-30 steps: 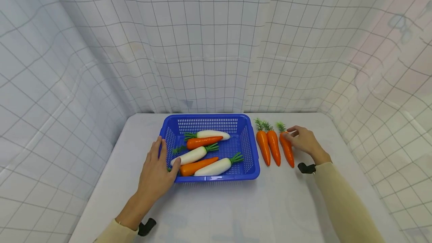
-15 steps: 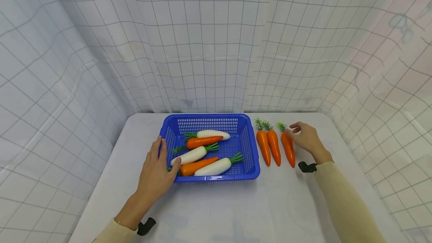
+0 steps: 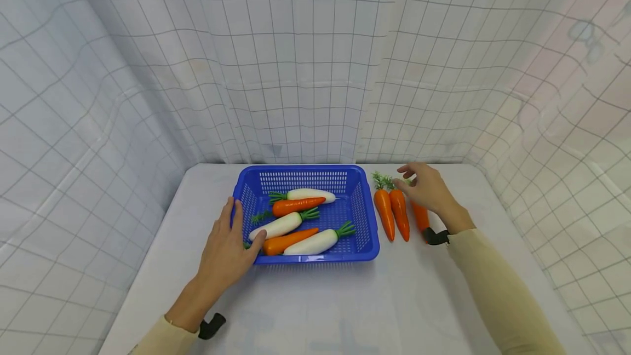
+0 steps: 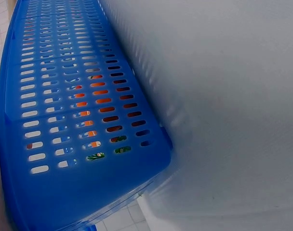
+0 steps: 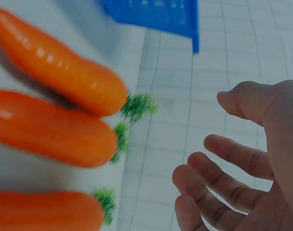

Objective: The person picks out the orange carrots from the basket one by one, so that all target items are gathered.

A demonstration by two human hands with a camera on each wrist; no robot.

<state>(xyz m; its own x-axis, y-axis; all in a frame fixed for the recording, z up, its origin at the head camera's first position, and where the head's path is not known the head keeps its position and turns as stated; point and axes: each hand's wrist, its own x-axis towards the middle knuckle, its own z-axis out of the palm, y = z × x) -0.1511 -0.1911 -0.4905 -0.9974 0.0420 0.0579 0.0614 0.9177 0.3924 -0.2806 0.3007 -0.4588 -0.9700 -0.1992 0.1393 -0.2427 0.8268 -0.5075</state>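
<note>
While left hand [image 3: 228, 251] on basket [image 3: 340, 258] — right hand [image 3: 430, 190] near carrots [image 3: 400, 215] (three).

Three carrots [image 5: 55, 127] with green tops [image 5: 138, 106] lie on the worktop [image 5: 40, 174] near a basket [image 5: 158, 18]; the right hand [image 5: 284, 154], fingers [image 5: 235, 154] bent, hangs apart from them.

glossy plastic, matt cloth
the basket [image 3: 315, 259] is smooth, shiny plastic; the carrots [image 3: 384, 214] have a glossy, plastic-looking skin, the white radishes [image 3: 311, 243] a smooth one; the sleeves [image 3: 503, 289] are matt cloth, the checked curtain [image 3: 315, 70] creased, the tabletop [image 3: 315, 305] matt.
</note>
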